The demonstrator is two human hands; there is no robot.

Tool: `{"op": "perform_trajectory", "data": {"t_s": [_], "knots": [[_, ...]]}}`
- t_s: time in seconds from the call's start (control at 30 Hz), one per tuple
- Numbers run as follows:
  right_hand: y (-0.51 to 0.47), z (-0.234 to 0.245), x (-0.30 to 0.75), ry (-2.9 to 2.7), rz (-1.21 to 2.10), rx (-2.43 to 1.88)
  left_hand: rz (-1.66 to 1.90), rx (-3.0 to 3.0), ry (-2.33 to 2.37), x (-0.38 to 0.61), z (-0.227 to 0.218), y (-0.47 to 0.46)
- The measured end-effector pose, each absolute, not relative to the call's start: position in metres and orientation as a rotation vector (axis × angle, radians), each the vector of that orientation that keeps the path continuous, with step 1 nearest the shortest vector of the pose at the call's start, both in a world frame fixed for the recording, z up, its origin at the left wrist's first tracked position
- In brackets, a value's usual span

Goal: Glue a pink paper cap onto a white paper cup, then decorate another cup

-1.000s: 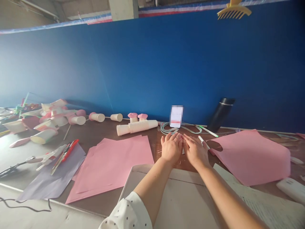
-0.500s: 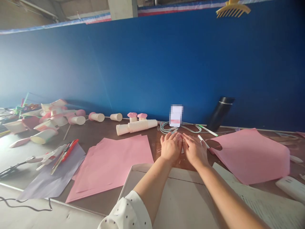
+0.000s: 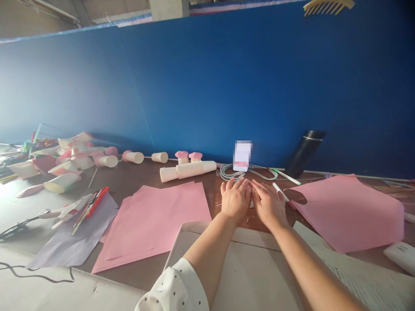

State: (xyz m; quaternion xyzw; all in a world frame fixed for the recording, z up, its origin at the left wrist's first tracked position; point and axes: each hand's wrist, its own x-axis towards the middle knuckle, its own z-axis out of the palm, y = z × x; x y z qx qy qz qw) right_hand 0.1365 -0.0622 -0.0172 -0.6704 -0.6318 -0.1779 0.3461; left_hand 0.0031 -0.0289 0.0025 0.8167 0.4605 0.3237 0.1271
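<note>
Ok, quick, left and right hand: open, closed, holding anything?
Left hand: open, flat palm-down on the brown wooden table, holding nothing.
Right hand: open, flat palm-down close beside the left, holding nothing.

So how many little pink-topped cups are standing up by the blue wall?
2. One pink-topped cup stands behind the lying stack of paper cups; the other pink-topped cup is just right of it. More may hide in the heap far left.

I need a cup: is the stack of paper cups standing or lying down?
Lying down: the stack of paper cups stretches sideways on the table, no end pointing up.
</note>
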Motion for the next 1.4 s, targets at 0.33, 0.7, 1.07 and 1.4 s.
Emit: {"op": "perform_trajectory", "data": {"t_s": [0.33,0.7,1.07,1.4], "knots": [[-0.062,-0.016,0.14,-1.604,-0.519,-1.589,0.939,2.425,1.311,-0.001,0.007,-0.032],[-0.06,-0.022,0.157,-1.41,-0.331,-1.7,1.256,2.123,1.532,-0.005,0.002,-0.016],[-0.062,-0.018,0.152,-1.508,-0.35,-1.64,1.046,2.358,1.343,-0.004,0.007,-0.027],[-0.056,-0.021,0.14,-1.569,-0.396,-1.701,0.919,2.367,1.34,-0.003,0.007,-0.028]]}}
